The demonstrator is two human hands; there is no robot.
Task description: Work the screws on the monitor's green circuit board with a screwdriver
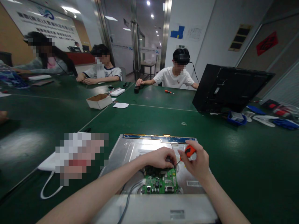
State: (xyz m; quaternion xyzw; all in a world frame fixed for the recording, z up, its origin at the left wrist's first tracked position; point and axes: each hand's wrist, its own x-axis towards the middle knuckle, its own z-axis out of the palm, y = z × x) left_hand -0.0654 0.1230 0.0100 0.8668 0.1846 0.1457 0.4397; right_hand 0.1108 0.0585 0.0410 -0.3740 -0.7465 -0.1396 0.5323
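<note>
A flat metal display panel [195, 172] lies in front of me with a green circuit board [161, 182] on it. My right hand [199, 163] is closed around the orange handle of a screwdriver [190, 151]. The screwdriver's shaft slants down to the left, toward the board's upper right corner. At that same corner my left hand [161, 158] is closed, with thumb and fingertips pinched beside the screwdriver's tip. What it pinches, if anything, is hidden. Grey cables [130, 194] run from the board's left side. A blue strip [149, 137] runs along the panel's far edge.
To the left lies a white bag [48, 161] with a strap, partly blurred out. Farther off are an open box [99, 102] and another screwdriver [170, 92]. A black monitor housing [226, 88] and blue tray [236, 119] stand right. Several people sit across the green table [161, 118].
</note>
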